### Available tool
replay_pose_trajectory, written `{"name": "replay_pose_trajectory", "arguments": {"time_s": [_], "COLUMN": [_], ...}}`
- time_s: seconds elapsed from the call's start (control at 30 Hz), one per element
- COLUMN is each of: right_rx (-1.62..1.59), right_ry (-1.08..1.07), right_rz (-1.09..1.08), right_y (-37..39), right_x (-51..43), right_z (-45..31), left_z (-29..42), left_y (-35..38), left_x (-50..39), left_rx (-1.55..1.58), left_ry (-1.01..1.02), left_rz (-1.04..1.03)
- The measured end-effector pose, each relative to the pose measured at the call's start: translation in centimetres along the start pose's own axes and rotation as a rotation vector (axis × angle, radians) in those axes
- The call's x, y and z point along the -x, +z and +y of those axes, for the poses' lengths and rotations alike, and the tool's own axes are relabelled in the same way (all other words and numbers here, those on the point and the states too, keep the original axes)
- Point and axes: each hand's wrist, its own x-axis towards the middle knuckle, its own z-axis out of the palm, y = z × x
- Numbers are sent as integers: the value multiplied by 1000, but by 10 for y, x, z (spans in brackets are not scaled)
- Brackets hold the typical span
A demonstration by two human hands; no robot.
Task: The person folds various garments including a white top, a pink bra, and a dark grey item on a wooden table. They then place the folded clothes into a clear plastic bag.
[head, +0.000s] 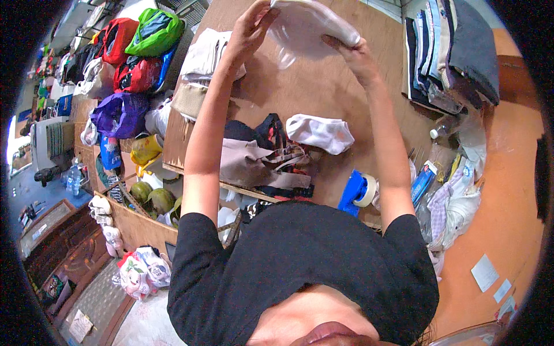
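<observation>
Both arms reach out over a wooden table (277, 95). My left hand (255, 28) and my right hand (352, 56) hold a white, partly see-through item (307, 26) by its two ends; whether it is cloth or a plastic bag I cannot tell. It is stretched between them near the top edge of the view. Nearer to me lies a folded white cloth piece, probably socks (320, 133). Beside it is a heap of dark, mauve and striped garments (259, 162). Folded white cloths (205, 56) are stacked near my left forearm.
A blue tape dispenser with a roll of tape (357, 192) sits at the near edge. Folded clothes (433, 56) stand stacked at the right, near a clear bottle (439, 132) and a blue box (424, 181). Colourful full bags (156, 32) and green round fruits (160, 201) are at the left.
</observation>
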Motion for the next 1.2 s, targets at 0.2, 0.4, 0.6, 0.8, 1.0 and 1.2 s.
{"name": "replay_pose_trajectory", "arguments": {"time_s": [0.2, 0.4, 0.6, 0.8, 1.0, 1.2], "right_rx": [1077, 1308, 985, 1386, 907, 320], "right_ry": [-349, 210, -63, 95, 78, 227], "right_rz": [-110, -630, -114, -193, -206, -722], "right_y": [-8, 13, 65, 92, 102, 195], "right_x": [20, 44, 18, 24, 19, 90], "right_z": [65, 99, 123, 168, 127, 79], "left_z": [-38, -94, -76, -11, 42, 63], "left_y": [-17, -3, -7, -38, -110, -111], "left_x": [47, 126, 124, 139, 238, 327], "left_rx": [-697, -877, -777, -549, -580, -363], "left_ry": [116, -22, -14, -304, -784, -982], "left_rz": [-330, -488, -404, -165, 17, 102]}}
